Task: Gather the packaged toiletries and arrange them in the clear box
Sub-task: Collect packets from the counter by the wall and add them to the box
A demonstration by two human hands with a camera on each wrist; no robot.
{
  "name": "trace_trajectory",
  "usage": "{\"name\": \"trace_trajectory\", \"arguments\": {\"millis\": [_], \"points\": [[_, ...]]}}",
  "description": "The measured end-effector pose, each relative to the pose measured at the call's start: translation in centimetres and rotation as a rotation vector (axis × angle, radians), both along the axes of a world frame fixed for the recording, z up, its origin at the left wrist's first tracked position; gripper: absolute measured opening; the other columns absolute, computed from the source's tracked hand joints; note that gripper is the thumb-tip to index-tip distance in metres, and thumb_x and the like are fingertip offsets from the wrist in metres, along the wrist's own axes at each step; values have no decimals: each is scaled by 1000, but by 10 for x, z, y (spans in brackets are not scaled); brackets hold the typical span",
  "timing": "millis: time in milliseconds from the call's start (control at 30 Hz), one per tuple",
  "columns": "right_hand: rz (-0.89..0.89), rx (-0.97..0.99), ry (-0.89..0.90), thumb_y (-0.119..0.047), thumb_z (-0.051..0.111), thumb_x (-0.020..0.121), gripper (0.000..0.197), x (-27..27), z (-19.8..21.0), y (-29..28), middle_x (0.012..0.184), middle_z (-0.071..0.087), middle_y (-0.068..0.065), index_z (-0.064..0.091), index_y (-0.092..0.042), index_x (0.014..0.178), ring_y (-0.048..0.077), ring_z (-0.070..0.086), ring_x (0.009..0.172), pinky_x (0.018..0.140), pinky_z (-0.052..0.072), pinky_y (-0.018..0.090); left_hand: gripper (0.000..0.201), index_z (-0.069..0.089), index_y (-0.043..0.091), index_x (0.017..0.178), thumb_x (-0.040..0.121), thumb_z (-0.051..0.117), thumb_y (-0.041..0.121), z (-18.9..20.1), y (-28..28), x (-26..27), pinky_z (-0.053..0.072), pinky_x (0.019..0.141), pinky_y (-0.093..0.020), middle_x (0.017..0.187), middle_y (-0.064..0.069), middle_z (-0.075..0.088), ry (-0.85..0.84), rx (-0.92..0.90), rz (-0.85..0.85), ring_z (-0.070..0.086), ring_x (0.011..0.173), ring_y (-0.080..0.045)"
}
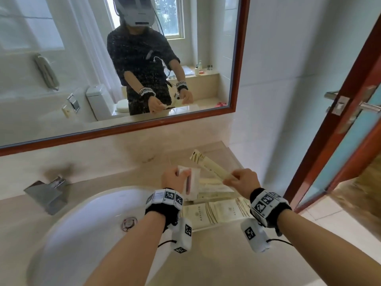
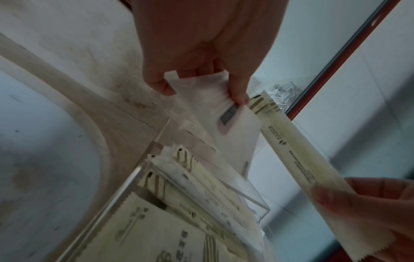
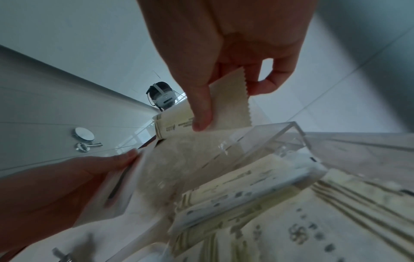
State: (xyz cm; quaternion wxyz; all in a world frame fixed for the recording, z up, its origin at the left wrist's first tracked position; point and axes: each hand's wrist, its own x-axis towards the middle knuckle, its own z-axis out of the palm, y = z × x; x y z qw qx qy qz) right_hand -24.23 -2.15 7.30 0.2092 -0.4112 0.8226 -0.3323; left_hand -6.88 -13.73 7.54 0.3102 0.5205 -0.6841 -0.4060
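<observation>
The worktop carries a basin on the left and, to its right near the wall corner, the clear box, probably parked there so it stays dry and both arms can reach it. Behind, a mirror runs along the wall.

The box already holds several cream packets standing on edge in a row, with flatter ones lying at its near end; standing them likely saves room and keeps the printed faces readable.

The left hand holds a white packet with a pink item inside, its grip a pinch of thumb and fingers at the packet's top corner, so the lower end hangs over the box's far end, ready to slide down behind the row.

The right hand holds a long cream packet by its near serrated end, the grip closed between thumb and fingertips, with the rest pointing up and away towards the wall. Holding it by the end seems to keep it clear of the box while the white packet goes in first. The two packets lie just beside each other above the box; neither is yet seated inside.
</observation>
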Motion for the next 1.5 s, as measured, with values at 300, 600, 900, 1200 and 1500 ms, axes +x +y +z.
{"name": "trace_trajectory", "arguments": {"millis": [300, 600, 900, 1200, 1500], "points": [[-29, 50, -199, -20, 73, 80, 19, -42, -20, -3, 78, 63, 3, 72, -6, 93, 19, 58, 79, 62, 44, 21, 43, 34, 14, 55, 94, 50, 21, -8, -12, -11, 30, 60, -28, 54, -2, 36, -138, 24, 79, 37, 59, -22], [236, 356, -233, -22, 62, 84, 35, -45, -31, -30, 94, 66, 21, 66, 5, 105, 18, 54, 84, 71, 43, 25, 25, 55, 7, 79, 98, 40, 14, -11, -26, 2, 32, 55, -23, 78, -9, 53, -233, -13, 77, 47, 78, -20], [331, 462, 56, -29, 75, 74, 14, -31, -54, -59, 93, 71, 9, 75, -17, 81, 29, 60, 106, 87, 53, 34, 23, 67, 3, 107, 89, 62, 17, -25, -30, 15, 43, 81, -25, 104, -10, 69, -183, 15, 55, 59, 90, -19], [296, 348, 114, -32, 77, 74, 26, -21, -42, -70, 86, 72, 1, 76, -10, 88, 18, 67, 84, 80, 56, 28, 7, 64, 9, 82, 83, 68, 13, -32, -28, 16, 43, 63, -16, 81, -4, 62, -43, 53, -26, 56, 76, -15], [479, 200, -174, -20, 61, 90, 9, -3, -25, -68, 66, 57, -5, 64, -14, 83, 10, 52, 64, 61, 41, 19, 22, 53, 11, 73, 81, 68, -3, -40, -8, -11, 56, 52, -21, 74, -10, 62, 275, 368, -39, 63, 59, -17]]}}
